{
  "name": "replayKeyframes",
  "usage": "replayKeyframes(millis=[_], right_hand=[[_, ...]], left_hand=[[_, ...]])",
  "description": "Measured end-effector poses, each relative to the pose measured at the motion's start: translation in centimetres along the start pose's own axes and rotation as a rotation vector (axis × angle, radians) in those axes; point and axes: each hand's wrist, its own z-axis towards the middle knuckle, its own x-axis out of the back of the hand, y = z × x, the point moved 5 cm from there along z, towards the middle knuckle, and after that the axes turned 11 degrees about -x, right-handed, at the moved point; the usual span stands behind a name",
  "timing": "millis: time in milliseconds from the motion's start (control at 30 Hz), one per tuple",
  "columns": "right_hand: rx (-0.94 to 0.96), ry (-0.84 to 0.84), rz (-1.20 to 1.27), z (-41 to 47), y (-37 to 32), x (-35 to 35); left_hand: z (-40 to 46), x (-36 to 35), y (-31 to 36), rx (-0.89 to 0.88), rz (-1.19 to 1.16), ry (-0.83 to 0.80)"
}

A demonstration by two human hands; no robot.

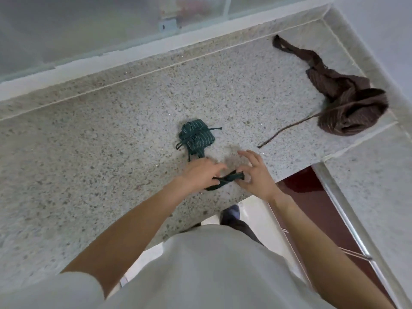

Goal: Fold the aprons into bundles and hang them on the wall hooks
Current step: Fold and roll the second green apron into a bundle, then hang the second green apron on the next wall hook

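A green striped apron (196, 136) lies rolled into a small bundle, bound with its own ties, on the speckled stone counter (89, 141). One green strap (225, 179) runs from the bundle toward the counter's front edge. My left hand (198, 172) and my right hand (254, 172) both pinch this strap, close together just in front of the bundle. A brown striped apron (352, 108) lies crumpled and unfolded at the far right of the counter, its long tie (287, 130) trailing toward the middle.
A frosted window with a white frame (111, 56) runs along the counter's back. The counter turns a corner on the right, by a white wall (390, 30). Below the front edge are a dark red floor (312, 197) and a metal rail (347, 219).
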Motion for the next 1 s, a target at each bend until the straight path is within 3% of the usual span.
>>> replayKeyframes(millis=[167, 267, 367, 467, 633, 800, 1000], right_hand=[[-0.339, -0.051, 0.668, -2.7, 0.6, 6.1], [-0.367, 0.042, 0.823, -4.2, 1.0, 10.3], [-0.311, 0.084, 0.734, -5.7, 1.2, 14.4], [-0.285, 0.256, 0.444, -7.7, 2.5, 19.2], [-0.268, 0.489, 0.299, -13.9, 8.0, 28.0], [-0.297, 0.640, 0.419, -20.0, 14.4, 35.5], [-0.269, 0.603, 0.600, -24.7, 18.9, 42.7]], left_hand=[[2.8, 4.7, 3.4, -0.079, -0.065, 0.283], [5.6, 8.2, 6.1, -0.163, -0.110, 0.389], [9.4, 9.8, 9.8, -0.226, -0.235, 0.208], [12.6, 10.9, 14.1, -0.247, -0.482, 0.093], [18.0, 14.7, 23.8, -0.348, -0.659, 0.178], [22.9, 16.5, 32.4, -0.457, -0.652, 0.210], [29.2, 18.9, 41.0, -0.558, -0.659, 0.360]])
